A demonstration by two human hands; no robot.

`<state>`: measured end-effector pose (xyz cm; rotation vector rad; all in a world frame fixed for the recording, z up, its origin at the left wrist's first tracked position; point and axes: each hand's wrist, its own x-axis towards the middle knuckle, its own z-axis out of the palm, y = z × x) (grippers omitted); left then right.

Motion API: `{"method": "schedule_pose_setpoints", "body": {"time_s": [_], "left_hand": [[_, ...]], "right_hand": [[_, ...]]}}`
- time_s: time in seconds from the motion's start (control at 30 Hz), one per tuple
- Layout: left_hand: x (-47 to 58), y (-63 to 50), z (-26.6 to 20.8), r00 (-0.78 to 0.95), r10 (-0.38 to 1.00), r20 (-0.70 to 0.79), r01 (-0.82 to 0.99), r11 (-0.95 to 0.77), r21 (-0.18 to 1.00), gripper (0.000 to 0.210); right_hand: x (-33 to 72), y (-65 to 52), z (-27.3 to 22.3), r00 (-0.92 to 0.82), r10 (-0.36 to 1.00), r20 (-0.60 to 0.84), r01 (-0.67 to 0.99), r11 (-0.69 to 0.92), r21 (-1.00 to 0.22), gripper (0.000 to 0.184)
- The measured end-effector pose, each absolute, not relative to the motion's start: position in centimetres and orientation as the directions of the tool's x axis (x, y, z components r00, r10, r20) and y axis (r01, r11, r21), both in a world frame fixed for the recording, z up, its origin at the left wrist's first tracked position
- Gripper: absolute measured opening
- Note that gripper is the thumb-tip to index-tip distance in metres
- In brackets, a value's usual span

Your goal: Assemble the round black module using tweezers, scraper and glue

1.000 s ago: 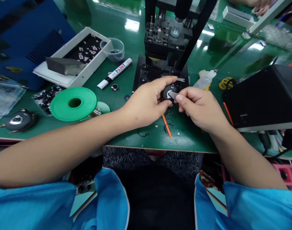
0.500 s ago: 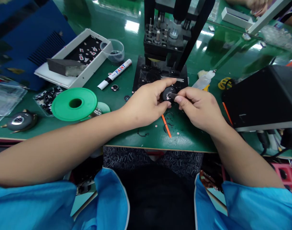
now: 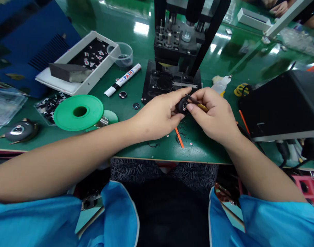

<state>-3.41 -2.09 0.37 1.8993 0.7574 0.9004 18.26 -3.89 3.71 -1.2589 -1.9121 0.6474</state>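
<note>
My left hand [image 3: 158, 111] grips a small round black part [image 3: 182, 105] between thumb and fingers, just above the green bench. In my right hand [image 3: 216, 115] is a slim dark, pointed tool [image 3: 197, 102] with a yellowish side, apparently tweezers. Its tip points up and left over the round part, and my right thumb touches or nearly touches the part's face. Directly behind both hands stands a black press [image 3: 176, 44] with a flat metal strip [image 3: 185, 85] on its base. An orange stick [image 3: 179, 138] lies below the hands.
Left of the hands are a paint marker [image 3: 123, 79], two small round parts [image 3: 122, 94], a green spool [image 3: 66, 113], a white tray [image 3: 100, 73] and a clear cup [image 3: 124, 56]. A black box [image 3: 283, 103] and a translucent bottle [image 3: 221, 84] stand right. Another person's hands show top right.
The pointed tool has swung from the round part's centre to point up and left above it. My right fingers have lifted and closed in on the part, which is tilted more rightward.
</note>
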Motion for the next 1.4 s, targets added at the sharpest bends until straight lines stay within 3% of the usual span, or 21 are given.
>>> {"method": "schedule_pose_setpoints", "body": {"time_s": [0.5, 1.4], "left_hand": [[-3.4, -2.2, 0.6, 0.533, 0.806, 0.259, 0.183, -0.408, 0.894, 0.08], [-3.6, -2.3, 0.6, 0.522, 0.815, 0.251, 0.25, -0.427, 0.869, 0.082]], "right_hand": [[18.1, -4.2, 3.9, -0.243, 0.903, 0.355, 0.547, 0.43, -0.719, 0.001], [17.8, -4.5, 4.7, -0.275, 0.93, 0.246, 0.509, 0.357, -0.783, 0.007]]}}
